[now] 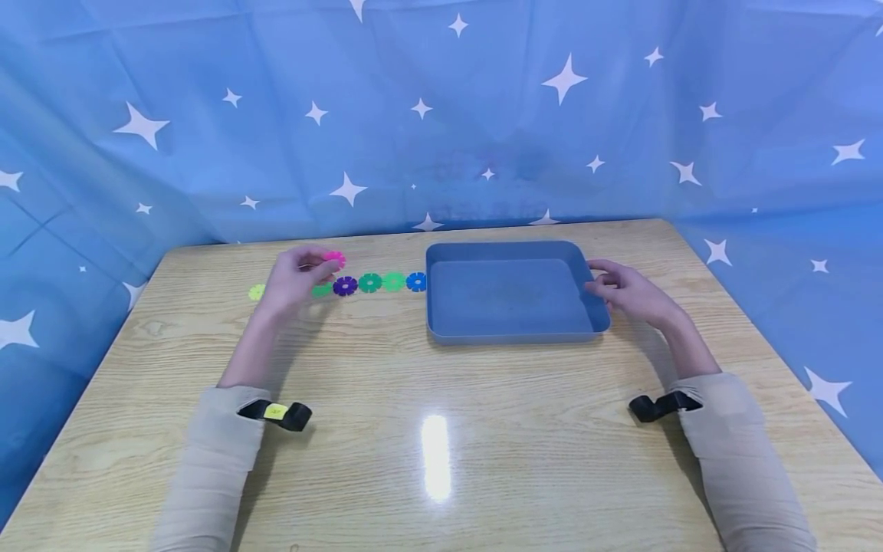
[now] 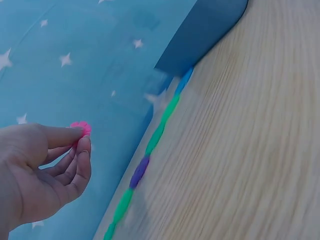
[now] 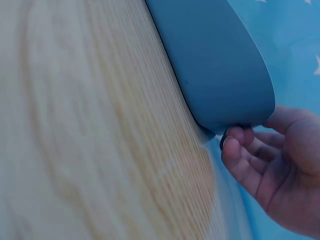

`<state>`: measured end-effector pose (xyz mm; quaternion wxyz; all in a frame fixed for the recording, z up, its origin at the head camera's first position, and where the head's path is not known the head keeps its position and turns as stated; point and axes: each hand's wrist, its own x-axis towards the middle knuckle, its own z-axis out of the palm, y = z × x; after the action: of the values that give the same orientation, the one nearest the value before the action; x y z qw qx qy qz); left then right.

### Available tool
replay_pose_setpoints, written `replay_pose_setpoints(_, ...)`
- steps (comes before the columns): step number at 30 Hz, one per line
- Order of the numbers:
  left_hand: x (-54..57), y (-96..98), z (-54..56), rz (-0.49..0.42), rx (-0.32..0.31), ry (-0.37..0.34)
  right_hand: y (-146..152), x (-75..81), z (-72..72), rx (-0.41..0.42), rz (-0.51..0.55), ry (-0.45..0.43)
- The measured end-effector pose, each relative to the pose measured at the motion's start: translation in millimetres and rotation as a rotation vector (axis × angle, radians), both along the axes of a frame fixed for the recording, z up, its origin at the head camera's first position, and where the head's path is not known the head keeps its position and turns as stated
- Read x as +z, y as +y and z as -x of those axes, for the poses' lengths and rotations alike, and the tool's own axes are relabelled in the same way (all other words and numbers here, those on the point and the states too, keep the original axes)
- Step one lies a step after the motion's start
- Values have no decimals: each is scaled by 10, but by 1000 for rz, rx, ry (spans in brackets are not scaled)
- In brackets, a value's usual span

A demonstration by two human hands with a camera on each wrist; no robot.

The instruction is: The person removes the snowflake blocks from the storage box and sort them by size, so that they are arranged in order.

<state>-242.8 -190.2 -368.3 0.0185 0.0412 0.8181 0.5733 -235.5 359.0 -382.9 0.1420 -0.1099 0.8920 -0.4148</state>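
My left hand (image 1: 293,282) pinches a pink notched snowflake disc (image 1: 335,260) between thumb and fingertips; in the left wrist view the disc (image 2: 82,128) shows above the fingers. Beneath and beside that hand runs a row of flat snowflake discs on the table: a green one (image 1: 322,290) partly covered by the hand, then purple (image 1: 346,286), dark green (image 1: 370,283), light green (image 1: 394,281) and blue (image 1: 417,281). The blue disc lies right against the left wall of a blue-grey tray (image 1: 510,339). At the opposite end, my right hand (image 1: 631,291) grips the tray's wall with curled fingers.
A yellow-green disc (image 1: 257,291) lies left of the left hand. Everything stands on a wooden table (image 1: 366,460), backed by a blue curtain (image 1: 386,77) with white stars. Black wrist cameras (image 1: 300,416) sit at both sleeves.
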Motion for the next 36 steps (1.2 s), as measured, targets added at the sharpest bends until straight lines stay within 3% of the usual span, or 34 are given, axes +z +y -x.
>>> replay_pose_setpoints(11,-75,-627,-83,33,156,-30,-5,3,-10,-1,1,10)
replay_pose_setpoints(22,-161,-1096,-138,42,244,-81,11,-14,6,-4,1,0)
replay_pose_setpoints(26,-199,-1200,-170,120,294,-116,21,-21,14,-1,0,3)
replay_pose_setpoints(32,-241,-1269,-182,271,382,-229,16,-16,3,4,7,4)
replay_pose_setpoints(36,-248,-1275,-170,307,391,-231,11,-8,-3,4,17,2)
